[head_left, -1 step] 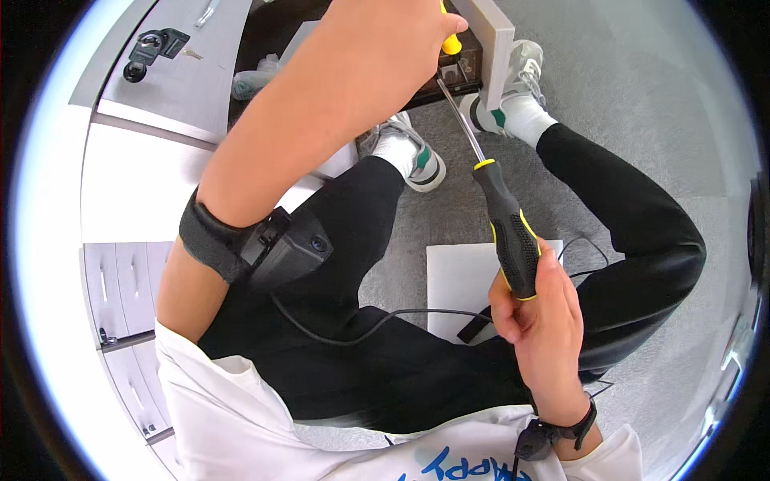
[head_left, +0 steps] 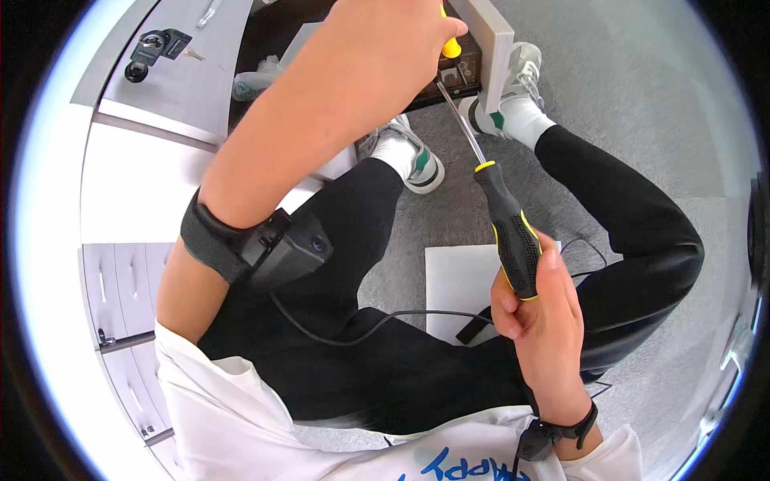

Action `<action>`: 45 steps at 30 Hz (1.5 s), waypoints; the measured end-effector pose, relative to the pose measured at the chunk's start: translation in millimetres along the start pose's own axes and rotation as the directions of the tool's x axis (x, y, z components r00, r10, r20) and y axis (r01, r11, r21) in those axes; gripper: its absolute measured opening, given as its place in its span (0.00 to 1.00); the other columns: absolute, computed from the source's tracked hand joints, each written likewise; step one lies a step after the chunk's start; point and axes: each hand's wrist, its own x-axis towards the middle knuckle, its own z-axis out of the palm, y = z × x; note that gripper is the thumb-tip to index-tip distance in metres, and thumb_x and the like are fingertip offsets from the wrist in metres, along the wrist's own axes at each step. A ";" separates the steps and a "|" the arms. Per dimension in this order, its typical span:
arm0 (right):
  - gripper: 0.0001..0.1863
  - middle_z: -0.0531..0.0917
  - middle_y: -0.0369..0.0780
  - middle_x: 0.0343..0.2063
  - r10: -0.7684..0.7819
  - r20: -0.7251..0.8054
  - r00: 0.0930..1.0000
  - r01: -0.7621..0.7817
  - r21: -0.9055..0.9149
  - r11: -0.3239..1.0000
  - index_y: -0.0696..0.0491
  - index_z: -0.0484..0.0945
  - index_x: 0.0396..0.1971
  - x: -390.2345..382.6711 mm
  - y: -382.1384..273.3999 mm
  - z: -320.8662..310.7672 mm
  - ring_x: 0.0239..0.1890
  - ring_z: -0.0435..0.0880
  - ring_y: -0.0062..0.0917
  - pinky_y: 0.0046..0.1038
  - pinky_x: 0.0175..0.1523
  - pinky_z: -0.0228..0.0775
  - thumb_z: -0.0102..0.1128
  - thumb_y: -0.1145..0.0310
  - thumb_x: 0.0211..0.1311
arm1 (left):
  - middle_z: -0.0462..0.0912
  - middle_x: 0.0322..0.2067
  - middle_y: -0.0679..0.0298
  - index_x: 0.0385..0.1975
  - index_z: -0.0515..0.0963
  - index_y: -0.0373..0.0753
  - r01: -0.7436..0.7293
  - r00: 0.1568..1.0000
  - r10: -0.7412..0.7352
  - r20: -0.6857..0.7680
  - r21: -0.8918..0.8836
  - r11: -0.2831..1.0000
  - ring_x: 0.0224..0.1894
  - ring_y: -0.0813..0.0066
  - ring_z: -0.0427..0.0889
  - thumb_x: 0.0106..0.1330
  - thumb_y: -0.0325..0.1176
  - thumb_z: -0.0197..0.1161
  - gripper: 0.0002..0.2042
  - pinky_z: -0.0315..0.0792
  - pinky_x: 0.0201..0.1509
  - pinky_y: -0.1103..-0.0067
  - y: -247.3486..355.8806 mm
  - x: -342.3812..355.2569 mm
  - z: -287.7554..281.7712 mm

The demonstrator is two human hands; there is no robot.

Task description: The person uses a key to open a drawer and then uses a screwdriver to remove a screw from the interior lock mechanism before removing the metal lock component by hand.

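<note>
My right hand (head_left: 537, 293) is closed around the black and yellow handle of a screwdriver (head_left: 513, 232). Its metal shaft slants up and away, with the tip against the dark edge of an open drawer (head_left: 437, 96). My left hand (head_left: 421, 32) reaches over that drawer, its back toward me. A yellow-handled tool (head_left: 451, 44) shows under its thumb, a thin dark shaft pointing down into the drawer's corner. Most of the left fingers are hidden behind the hand, and the top of the yellow handle runs out of view.
The drawer's pale front panel (head_left: 491, 60) stands beside my right shoe (head_left: 523, 72). A black lock (head_left: 152, 52) with keys lies on the grey cabinet surface at far left. Clear plastic (head_left: 257, 82) sits inside the drawer. A white sheet (head_left: 453, 280) and a black cable (head_left: 377, 325) lie between my legs.
Both hands and the screwdriver stay almost in place. The thin shaft below the yellow handle shows a little more plainly now.
</note>
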 end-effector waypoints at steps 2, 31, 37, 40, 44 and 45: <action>0.20 0.69 0.34 0.25 0.027 -0.038 0.999 -0.023 0.098 0.995 0.57 0.59 0.60 -8.4 -6.5 6.7 0.23 0.70 0.13 0.16 0.26 0.60 0.44 0.63 0.75 | 0.81 0.24 0.43 0.37 0.65 0.32 -0.038 0.998 0.039 -0.040 0.035 0.999 0.27 0.44 0.82 0.73 0.38 0.54 0.14 0.76 0.29 0.62 -7.1 2.8 8.6; 0.19 0.74 0.34 0.24 -0.084 -0.047 0.995 0.084 -0.003 0.996 0.56 0.58 0.53 -10.9 1.5 21.2 0.22 0.70 0.13 0.17 0.27 0.63 0.52 0.63 0.73 | 0.80 0.25 0.39 0.37 0.63 0.31 -0.216 0.976 0.213 -0.043 -0.092 0.972 0.29 0.41 0.81 0.73 0.37 0.55 0.14 0.74 0.30 0.61 -14.9 -4.7 9.2; 0.28 0.74 0.41 0.27 -0.462 -0.103 0.881 0.295 -0.644 0.706 0.59 0.66 0.52 -2.9 14.9 23.7 0.22 0.73 0.27 0.24 0.29 0.69 0.71 0.73 0.54 | 0.80 0.25 0.40 0.37 0.63 0.32 -0.245 0.965 0.240 -0.104 -0.045 0.968 0.29 0.42 0.81 0.73 0.36 0.55 0.13 0.73 0.29 0.61 -19.6 -5.2 15.5; 0.32 0.76 0.42 0.30 -0.723 0.131 0.678 0.424 -0.874 0.239 0.59 0.71 0.55 0.7 16.5 10.0 0.26 0.77 0.27 0.24 0.30 0.69 0.74 0.74 0.47 | 0.80 0.25 0.41 0.37 0.64 0.32 -0.222 0.973 0.218 -0.071 -0.054 0.974 0.29 0.43 0.82 0.73 0.36 0.55 0.13 0.74 0.29 0.63 -12.5 -5.9 8.8; 0.35 0.78 0.42 0.32 -0.779 0.180 0.600 0.426 -0.897 0.121 0.60 0.74 0.56 5.5 21.1 14.0 0.27 0.78 0.25 0.24 0.31 0.69 0.77 0.75 0.43 | 0.81 0.27 0.42 0.39 0.65 0.31 -0.232 0.971 0.232 -0.052 0.016 0.973 0.29 0.45 0.82 0.74 0.37 0.54 0.13 0.76 0.29 0.66 -14.3 -5.8 10.4; 0.35 0.78 0.42 0.32 -0.780 0.179 0.600 0.425 -0.897 0.121 0.60 0.74 0.56 5.1 20.8 15.4 0.27 0.78 0.25 0.24 0.31 0.69 0.77 0.75 0.43 | 0.81 0.27 0.42 0.39 0.65 0.31 -0.249 0.965 0.252 -0.073 0.044 0.967 0.29 0.46 0.83 0.74 0.37 0.54 0.13 0.77 0.29 0.67 -14.9 -4.9 11.1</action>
